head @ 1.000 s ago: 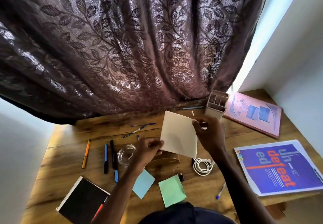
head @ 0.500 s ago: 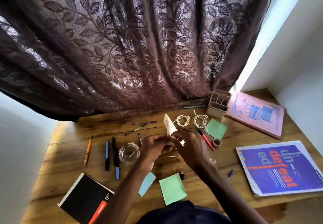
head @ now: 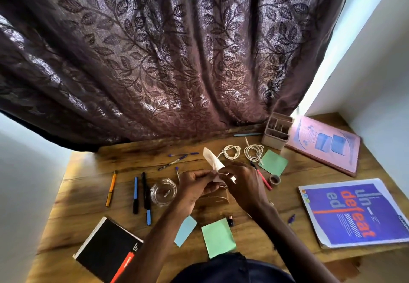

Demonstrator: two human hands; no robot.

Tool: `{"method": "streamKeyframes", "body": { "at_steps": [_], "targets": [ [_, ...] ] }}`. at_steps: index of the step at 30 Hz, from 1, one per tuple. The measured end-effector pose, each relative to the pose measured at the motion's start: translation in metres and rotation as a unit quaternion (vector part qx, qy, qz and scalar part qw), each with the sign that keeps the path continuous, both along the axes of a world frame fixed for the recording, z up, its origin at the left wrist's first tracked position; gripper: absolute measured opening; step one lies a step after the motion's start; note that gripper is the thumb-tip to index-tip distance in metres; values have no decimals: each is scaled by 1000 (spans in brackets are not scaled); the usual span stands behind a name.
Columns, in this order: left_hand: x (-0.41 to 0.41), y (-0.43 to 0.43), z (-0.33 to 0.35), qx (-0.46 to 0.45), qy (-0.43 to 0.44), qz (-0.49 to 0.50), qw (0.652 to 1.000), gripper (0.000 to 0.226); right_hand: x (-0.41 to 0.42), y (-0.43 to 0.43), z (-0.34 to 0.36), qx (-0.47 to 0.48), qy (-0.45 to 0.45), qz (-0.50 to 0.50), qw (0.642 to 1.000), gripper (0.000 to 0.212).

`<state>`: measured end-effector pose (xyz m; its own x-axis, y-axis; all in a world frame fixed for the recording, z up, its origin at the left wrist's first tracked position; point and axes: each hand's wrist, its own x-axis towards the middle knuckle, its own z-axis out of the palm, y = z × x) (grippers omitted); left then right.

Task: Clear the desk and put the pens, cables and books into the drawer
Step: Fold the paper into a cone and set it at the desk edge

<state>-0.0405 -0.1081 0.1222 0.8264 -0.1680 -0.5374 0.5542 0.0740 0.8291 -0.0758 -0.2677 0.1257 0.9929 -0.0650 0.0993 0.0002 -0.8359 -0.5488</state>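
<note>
My left hand (head: 194, 184) and my right hand (head: 241, 181) meet above the desk's middle and together pinch a folded cream paper (head: 211, 157) that sticks up and away. On the wooden desk (head: 93, 196) lie an orange pen (head: 111, 188), a blue pen (head: 135, 191), a black pen (head: 145, 191), purple pens (head: 181, 155) and a red pen (head: 262, 176). Two coiled white cables (head: 231, 152) (head: 253, 152) lie behind my hands. Books: a black notebook (head: 106, 250), a blue book (head: 356, 213), a pink book (head: 323, 143).
A glass ashtray (head: 163, 192) sits left of my hands. Green sticky notes (head: 218, 237) (head: 274, 163), a light blue note (head: 185, 230), a tape roll (head: 275, 180) and a beige pen holder (head: 277, 132) are scattered around. A brown leaf-pattern curtain (head: 166, 57) hangs behind; white walls flank the desk.
The cream paper, held flat a second ago, is now folded narrow between both hands. My right hand moved left toward the left hand, uncovering the cables, red pen and green note.
</note>
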Motion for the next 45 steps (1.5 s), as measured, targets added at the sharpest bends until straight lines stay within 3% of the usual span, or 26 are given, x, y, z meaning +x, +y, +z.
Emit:
{"method": "streamKeyframes", "body": {
  "at_steps": [9,18,20,22,24,27,29,30,31,34,40,42,45],
  "targets": [
    [6,-1,7,12,18,-15,1000,22,-3,-2,-1,18,20,43,999,29],
    [14,-5,28,77,27,-109,991,28,2,-7,-2,-10,11,45,999,8],
    [16,-5,30,74,3,-132,989,20,3,-12,-1,13,1,27,1000,9],
    [17,-4,28,112,-80,-143,980,13,6,-20,-1,59,-7,-4,998,16],
    [21,-1,24,210,-222,-137,942,18,11,-28,1,76,-8,-17,997,23],
    [28,7,18,358,-421,-202,809,49,19,-38,6,99,11,0,995,24],
    [33,10,15,411,-481,-285,720,67,25,-44,12,113,35,54,991,24],
    [36,10,13,412,-485,-313,705,67,27,-46,14,122,48,80,988,24],
    [37,10,12,401,-470,-328,715,63,29,-48,15,135,56,97,984,23],
    [39,9,9,364,-382,-318,788,49,36,-50,16,152,52,113,981,22],
    [43,15,4,310,-372,-277,830,35,33,-47,0,174,65,110,976,67],
    [43,19,2,290,-364,-268,844,30,29,-42,-8,141,88,120,979,62],
    [39,24,0,287,-352,-259,852,35,29,-34,-15,127,72,119,982,34]
  ]
}}
